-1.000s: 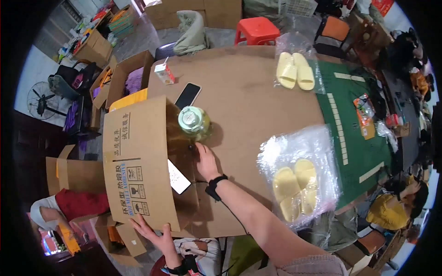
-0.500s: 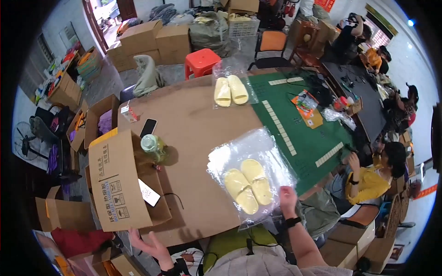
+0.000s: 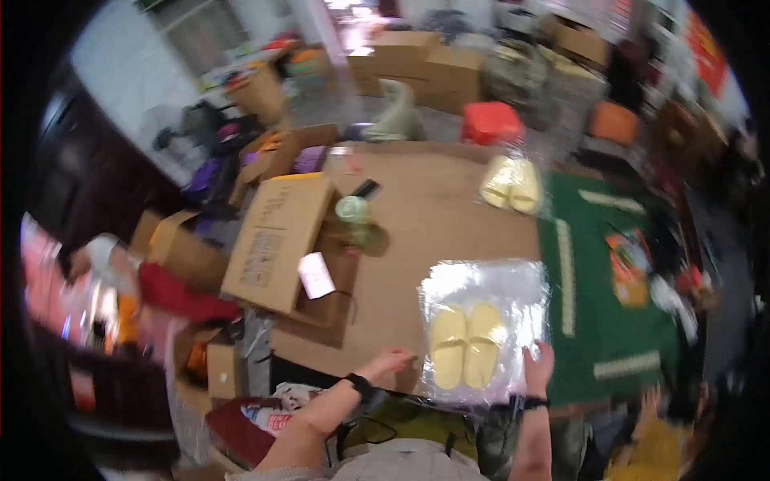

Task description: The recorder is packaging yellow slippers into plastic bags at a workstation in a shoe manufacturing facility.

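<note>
A pair of pale yellow slippers (image 3: 449, 349) lies flat inside a clear plastic bag (image 3: 513, 282) at the table's near edge. My right hand (image 3: 539, 367) is closed at the right edge of this bag, its fingers on the plastic. Just off the bag's left edge, my left hand (image 3: 391, 362) hangs low over the table, apart from the plastic. Motion smears its fingers, so their pose is unclear. A second bagged pair of yellow slippers (image 3: 511, 184) lies farther back.
Left on the brown table (image 3: 433, 208) stand an open cardboard box (image 3: 277, 240) with a white card (image 3: 316, 276) on it, a green-tinted jar (image 3: 353, 212) and a dark phone (image 3: 366, 189). A green mat (image 3: 593, 321) covers the right side. Other people sit or stand around.
My view has swung left, shifting the scene rightward. My left hand has moved from below the cardboard box toward the bag's left side. My right hand stays at the bag's right edge.
</note>
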`<state>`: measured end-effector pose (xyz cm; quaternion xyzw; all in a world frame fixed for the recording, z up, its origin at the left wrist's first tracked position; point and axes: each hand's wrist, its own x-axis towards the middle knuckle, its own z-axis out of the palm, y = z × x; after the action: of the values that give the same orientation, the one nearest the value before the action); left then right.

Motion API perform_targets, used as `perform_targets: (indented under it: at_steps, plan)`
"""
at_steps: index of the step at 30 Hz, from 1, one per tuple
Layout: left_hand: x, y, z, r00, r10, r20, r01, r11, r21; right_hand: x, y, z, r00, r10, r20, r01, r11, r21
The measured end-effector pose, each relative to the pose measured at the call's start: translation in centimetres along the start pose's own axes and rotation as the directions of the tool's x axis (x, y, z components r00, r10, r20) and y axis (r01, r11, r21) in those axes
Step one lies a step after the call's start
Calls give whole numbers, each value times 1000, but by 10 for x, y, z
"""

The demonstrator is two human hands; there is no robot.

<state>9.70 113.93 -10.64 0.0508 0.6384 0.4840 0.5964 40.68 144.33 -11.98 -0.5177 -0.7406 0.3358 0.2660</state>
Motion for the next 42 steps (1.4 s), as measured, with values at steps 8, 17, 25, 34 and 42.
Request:
perform_targets:
  at_steps: [8, 17, 25, 34, 42]
  plan:
    - [-113, 46, -68, 775, 90, -625, -305, 920, -247, -20, -145, 36, 868, -62, 493, -167, 899, 406]
    - [-152, 56, -151, 728, -100, -679, -611, 357, -707, -51, -266, 163, 550, -360, 754, 14, 906, 423]
    - [-118, 58, -184, 936, 170, -307, -188, -498, -847, -65, -354, 347, 576, -469, 669, 415, 874, 255]
    - [-92, 67, -218, 976, -206, -70, -179, -576, -798, -112, -362, 514, 726, -265, 634, 576, 738, -351]
    - [-89, 47, -248, 926, -375, 41, -244, -678, -694, -89, -348, 474, 682, -311, 662, 502, 857, -115]
